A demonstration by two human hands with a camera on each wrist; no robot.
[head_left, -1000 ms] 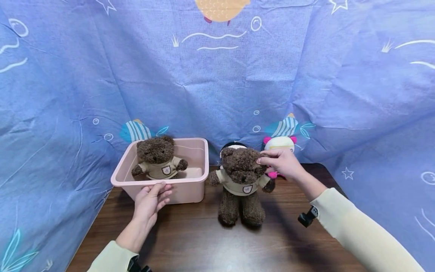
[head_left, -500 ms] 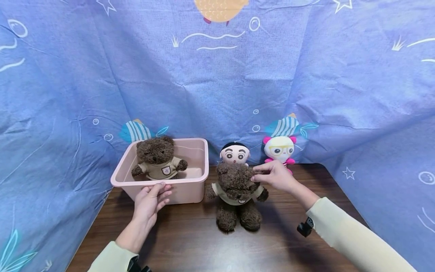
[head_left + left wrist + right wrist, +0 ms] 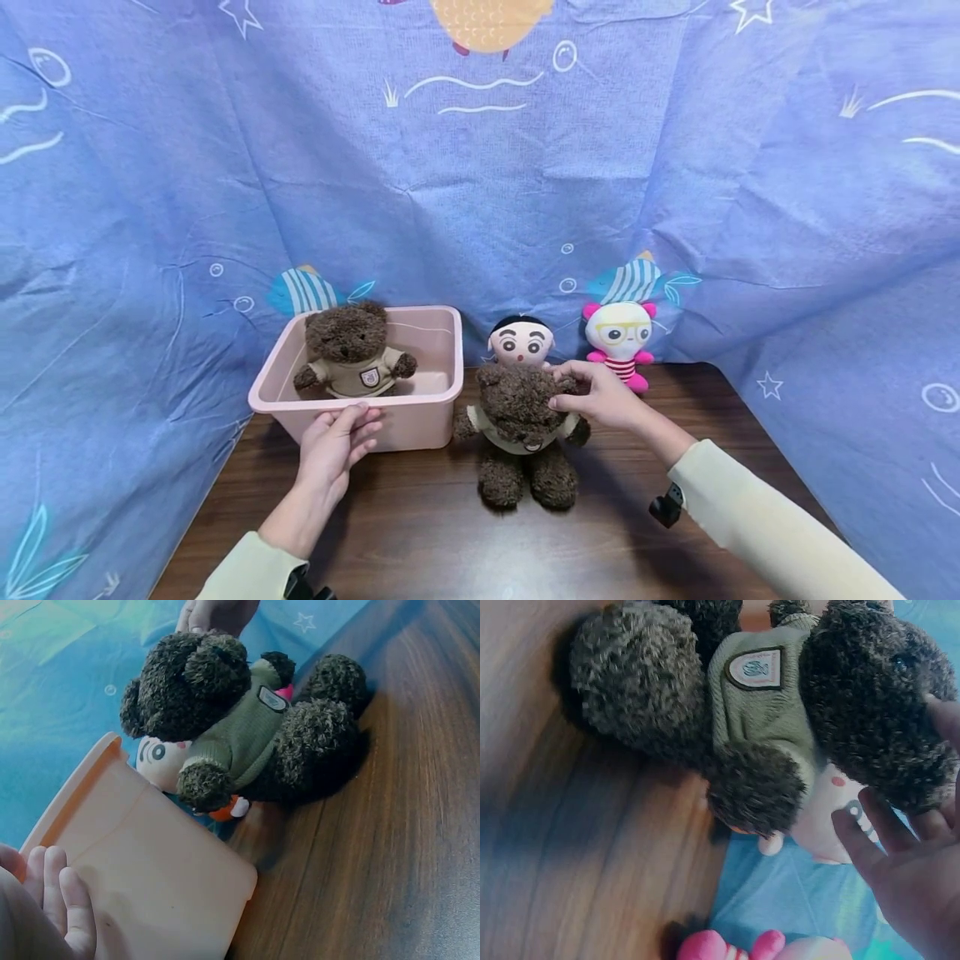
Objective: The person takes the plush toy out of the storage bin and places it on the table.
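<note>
A dark wooden bench [image 3: 420, 542] carries a pink tub [image 3: 408, 429]. Just right of the tub, a brown bear [image 3: 519, 429] is upright, head bowed. Inside the tub is a matching bear [image 3: 347, 342]. Behind and right of the tub: a black-haired doll [image 3: 520, 343], then a panda doll [image 3: 620, 343]. Left hand [image 3: 332, 450]: fingers pinching the tub's front rim. Right hand [image 3: 600, 398]: fingers holding the brown bear's head.

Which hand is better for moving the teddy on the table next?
Probably the right hand: it touches that teddy at the head, while the left hand holds the rim of the pink bin.
</note>
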